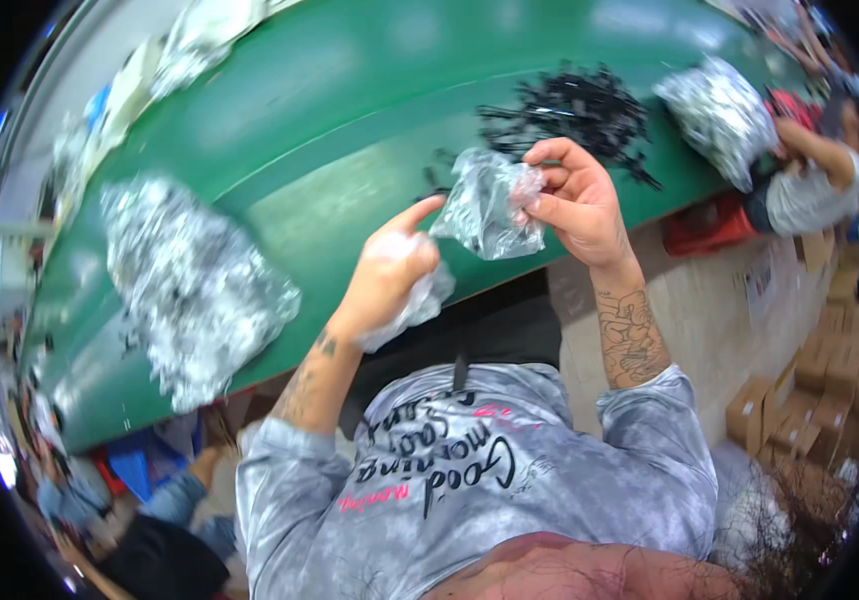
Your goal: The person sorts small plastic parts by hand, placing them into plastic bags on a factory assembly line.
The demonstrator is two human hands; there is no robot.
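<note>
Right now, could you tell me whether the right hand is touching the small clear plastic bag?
Touching. The head view shows the right hand pinching the upper right edge of the small clear plastic bag between its fingertips, holding it above the green table.

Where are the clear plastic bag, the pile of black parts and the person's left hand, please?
clear plastic bag [484,205], head view, crumpled middle
pile of black parts [574,108], head view, centre of heap
left hand [394,270], head view, back of hand

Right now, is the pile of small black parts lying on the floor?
No, the pile of small black parts lies on the green table, just beyond the clear plastic bag held in the right hand.
</note>
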